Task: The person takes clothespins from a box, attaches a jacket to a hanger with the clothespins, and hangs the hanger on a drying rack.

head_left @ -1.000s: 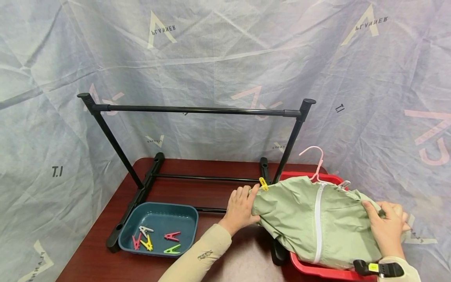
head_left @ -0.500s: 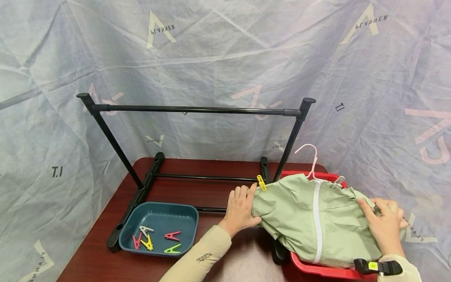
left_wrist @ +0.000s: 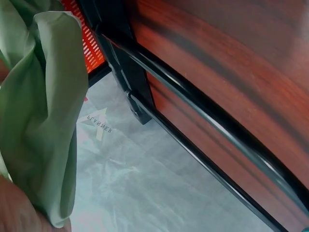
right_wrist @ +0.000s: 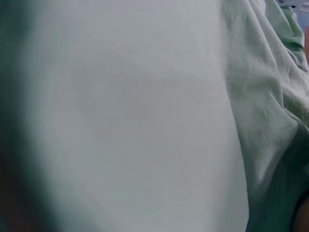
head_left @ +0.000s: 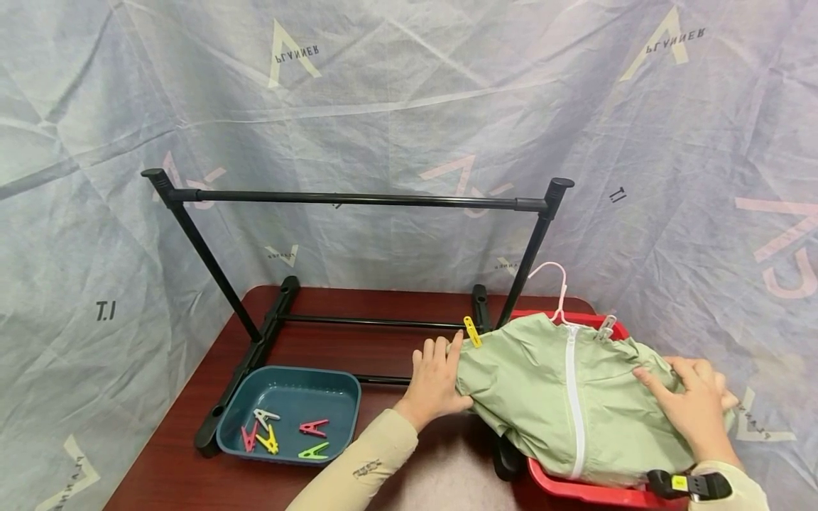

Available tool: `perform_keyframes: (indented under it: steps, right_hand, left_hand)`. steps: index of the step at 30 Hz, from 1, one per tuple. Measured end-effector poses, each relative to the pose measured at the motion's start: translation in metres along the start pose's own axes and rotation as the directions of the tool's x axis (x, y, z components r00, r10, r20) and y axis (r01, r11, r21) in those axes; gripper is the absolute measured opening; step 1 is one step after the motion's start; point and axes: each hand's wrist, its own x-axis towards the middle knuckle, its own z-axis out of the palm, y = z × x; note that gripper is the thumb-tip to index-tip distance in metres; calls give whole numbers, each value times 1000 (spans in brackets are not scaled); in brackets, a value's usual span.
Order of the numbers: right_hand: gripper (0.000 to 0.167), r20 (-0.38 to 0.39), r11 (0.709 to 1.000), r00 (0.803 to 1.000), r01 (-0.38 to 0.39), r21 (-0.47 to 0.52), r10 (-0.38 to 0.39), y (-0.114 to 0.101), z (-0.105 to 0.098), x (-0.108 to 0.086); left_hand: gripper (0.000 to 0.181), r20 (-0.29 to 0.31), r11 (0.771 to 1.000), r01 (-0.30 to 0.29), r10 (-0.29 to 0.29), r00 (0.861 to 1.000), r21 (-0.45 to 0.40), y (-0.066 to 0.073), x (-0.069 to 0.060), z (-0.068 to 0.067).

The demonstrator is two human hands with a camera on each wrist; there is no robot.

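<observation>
A light green zip jacket (head_left: 613, 397) with a white zipper lies over the red basket (head_left: 575, 490) on the right. Its pink hanger (head_left: 562, 294) sticks up at the neck. A yellow clothespin (head_left: 472, 332) is at one shoulder and a grey clothespin (head_left: 605, 328) near the other. My left hand (head_left: 434, 383) grips the jacket's left edge, where folded green cloth (left_wrist: 53, 116) fills the left side of the left wrist view. At the right edge my right hand (head_left: 696, 404) holds the fabric, thumb on top, fingertips partly hidden. Blurred pale cloth (right_wrist: 145, 116) covers most of the right wrist view.
A black rack (head_left: 358, 199) stands on the dark red table (head_left: 179, 454), left of and behind the jacket. In front of its left foot sits a blue tray (head_left: 287, 375) holding several clothespins (head_left: 313, 427). Printed grey sheeting (head_left: 383, 85) hangs behind.
The jacket's neck, hanger hook and both attached clothespins have shifted left. My right hand has slid slightly left, its thumb more spread. The left hand has barely moved.
</observation>
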Motion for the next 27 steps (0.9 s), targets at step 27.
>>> perform_keyframes:
  steps: [27]
  right_hand:
    - [42, 71, 998, 997, 33, -47, -29, -1, -8, -1]
  left_hand:
    - [105, 121, 994, 62, -51, 991, -90, 5, -4, -23]
